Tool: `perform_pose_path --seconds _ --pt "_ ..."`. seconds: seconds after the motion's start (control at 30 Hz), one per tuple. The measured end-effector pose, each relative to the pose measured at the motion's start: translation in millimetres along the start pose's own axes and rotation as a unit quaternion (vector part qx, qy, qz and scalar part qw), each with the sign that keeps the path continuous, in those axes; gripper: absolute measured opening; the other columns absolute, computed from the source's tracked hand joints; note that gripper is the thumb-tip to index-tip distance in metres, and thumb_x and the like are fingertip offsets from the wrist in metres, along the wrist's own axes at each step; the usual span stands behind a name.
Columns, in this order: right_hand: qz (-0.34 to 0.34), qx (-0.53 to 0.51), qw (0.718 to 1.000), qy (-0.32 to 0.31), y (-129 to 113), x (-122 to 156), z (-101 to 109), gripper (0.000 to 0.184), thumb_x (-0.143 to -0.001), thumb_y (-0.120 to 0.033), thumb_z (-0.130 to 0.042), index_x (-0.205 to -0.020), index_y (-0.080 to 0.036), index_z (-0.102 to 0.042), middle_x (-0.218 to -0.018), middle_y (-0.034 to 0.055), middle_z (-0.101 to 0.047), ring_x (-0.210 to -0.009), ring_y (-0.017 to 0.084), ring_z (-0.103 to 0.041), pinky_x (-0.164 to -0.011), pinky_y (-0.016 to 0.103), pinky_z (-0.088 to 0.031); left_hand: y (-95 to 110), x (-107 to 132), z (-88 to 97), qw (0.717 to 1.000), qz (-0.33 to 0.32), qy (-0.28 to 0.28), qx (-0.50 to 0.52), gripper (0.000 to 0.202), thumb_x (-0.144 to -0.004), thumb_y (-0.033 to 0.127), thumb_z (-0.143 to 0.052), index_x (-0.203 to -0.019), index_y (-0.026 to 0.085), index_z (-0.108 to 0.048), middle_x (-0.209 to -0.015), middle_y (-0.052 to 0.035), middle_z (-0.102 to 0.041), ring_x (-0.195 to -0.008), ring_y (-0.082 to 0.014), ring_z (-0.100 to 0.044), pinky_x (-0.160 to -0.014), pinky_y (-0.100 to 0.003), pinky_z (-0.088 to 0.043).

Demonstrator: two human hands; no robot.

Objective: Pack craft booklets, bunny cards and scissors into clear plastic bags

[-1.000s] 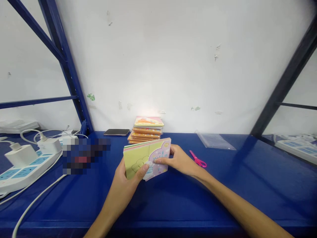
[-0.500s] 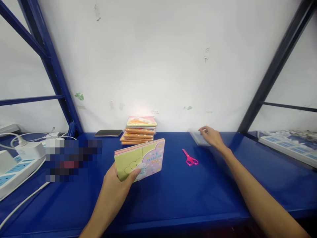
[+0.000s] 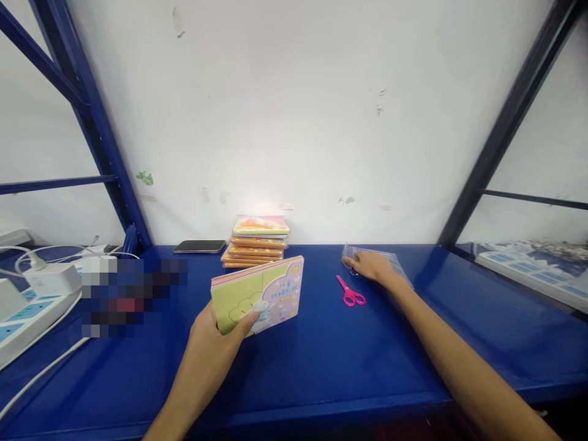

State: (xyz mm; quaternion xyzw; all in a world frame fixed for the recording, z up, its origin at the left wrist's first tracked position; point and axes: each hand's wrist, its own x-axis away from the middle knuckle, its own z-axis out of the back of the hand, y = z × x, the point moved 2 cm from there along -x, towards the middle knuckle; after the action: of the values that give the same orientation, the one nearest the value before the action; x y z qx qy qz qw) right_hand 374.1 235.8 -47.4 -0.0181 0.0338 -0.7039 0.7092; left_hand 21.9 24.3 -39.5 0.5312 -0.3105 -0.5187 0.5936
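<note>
Clear plastic bag (image 3: 353, 252) — under open right hand (image 3: 370, 266) now, left grip (image 3: 209, 343) clamping children's book (image 3: 257, 296)

You're in a bare workroom or stockroom: a blue steel shelf (image 3: 349, 355) stands against a scuffed white wall (image 3: 294, 110), and a power strip (image 3: 27, 324) with a charger (image 3: 51, 279) plugged in sits on it, cables trailing.
</note>
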Motion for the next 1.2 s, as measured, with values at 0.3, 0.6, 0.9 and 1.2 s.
perform_pose_path --seconds 0.3,0.6,0.9,1.2 --pt "0.008 -0.031 0.997 0.072 -2.3 14.8 17.0 0.038 -0.104 -0.044 -0.047 -0.094 -0.016 -0.071 -0.093 0.0114 -0.072 -0.087 0.024 -0.069 -0.072 0.034 -0.049 -0.2 2.2 -0.3 0.999 0.0 0.002 0.034 0.057 -0.078 0.044 -0.081 -0.126 0.017 -0.067 -0.13 -0.0121 -0.073 -0.117 -0.0338 -0.071 -0.1 -0.044 -0.059" --pt "0.265 -0.103 0.954 0.094 -97.3 94.8 43.7 0.047 -0.098 -0.049 -0.047 -0.06 -0.02 -0.049 -0.057 -0.0011 -0.052 -0.054 0.013 -0.043 -0.057 0.029 -0.029 28.9 8.6 25.3 0.962 0.106 0.014 0.252 0.077 -0.07 0.029 -0.092 -0.139 0.017 -0.058 -0.124 -0.0156 -0.076 -0.102 -0.0346 -0.077 -0.076 -0.036 -0.067" --pt "0.378 -0.233 0.894 -0.064 -135.4 122.6 26.1 0.04 -0.097 -0.044 -0.053 -0.067 -0.019 -0.063 -0.056 -0.0029 -0.049 -0.053 0.01 -0.036 -0.054 0.029 -0.025 29.2 7.1 40.3 0.961 0.108 -0.017 0.254 0.063 -0.075 0.03 -0.09 -0.13 0.017 -0.062 -0.125 -0.0158 -0.075 -0.097 -0.0326 -0.078 -0.072 -0.033 -0.068" --pt "0.378 -0.232 0.881 -0.164 -125.0 113.4 17.6 0.028 -0.089 -0.041 -0.068 -0.108 -0.022 -0.073 -0.065 -0.0036 -0.059 -0.057 0.011 -0.045 -0.055 0.028 -0.03 29.5 11.7 19.1 0.966 0.128 -0.074 0.213 0.059 -0.07 0.025 -0.09 -0.123 0.016 -0.064 -0.118 -0.0149 -0.078 -0.096 -0.033 -0.078 -0.073 -0.035 -0.066"
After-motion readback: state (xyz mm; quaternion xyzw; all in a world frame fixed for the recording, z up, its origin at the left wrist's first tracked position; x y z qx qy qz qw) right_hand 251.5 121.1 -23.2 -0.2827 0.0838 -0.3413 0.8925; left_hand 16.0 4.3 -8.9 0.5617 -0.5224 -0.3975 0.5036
